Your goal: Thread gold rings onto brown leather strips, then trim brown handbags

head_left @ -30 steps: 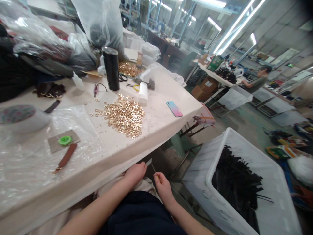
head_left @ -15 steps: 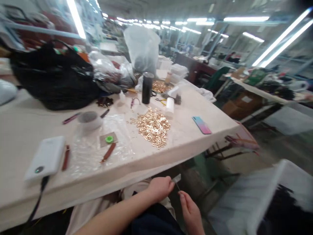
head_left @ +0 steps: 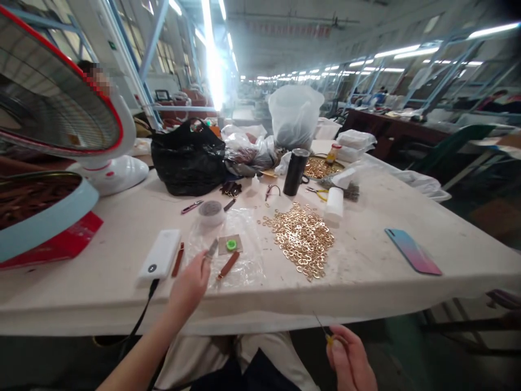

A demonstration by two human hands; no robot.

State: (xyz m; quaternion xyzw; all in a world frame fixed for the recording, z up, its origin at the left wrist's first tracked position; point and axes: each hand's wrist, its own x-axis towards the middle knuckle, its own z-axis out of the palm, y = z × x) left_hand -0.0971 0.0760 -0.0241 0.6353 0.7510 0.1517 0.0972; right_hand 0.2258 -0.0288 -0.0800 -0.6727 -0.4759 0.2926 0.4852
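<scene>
My left hand [head_left: 189, 285] is raised over the table's near edge, its fingers pinched on a small grey strip [head_left: 211, 249] that points up and away. It hovers just in front of a clear plastic sheet [head_left: 240, 266] where a brown leather strip [head_left: 228, 265] and a green cap on a card [head_left: 231, 245] lie. My right hand [head_left: 350, 363] is low, below the table edge, and pinches a thin needle-like tool with a yellow tip [head_left: 325, 332]. A heap of gold metal rings [head_left: 303, 239] lies on the table beyond.
A white power bank [head_left: 160, 262] with a black cable lies left of my hand. A phone [head_left: 412, 258] lies at the right. Farther back are a black tumbler [head_left: 295, 171], a white bottle [head_left: 334, 206], a black bag [head_left: 188, 158], a clear bag [head_left: 293, 115], a fan [head_left: 61, 114] and a light-blue bowl [head_left: 40, 217].
My view swung left and up, from the white bin to the table. My left hand rose from my lap to above the table edge with the grey strip. My hands moved apart.
</scene>
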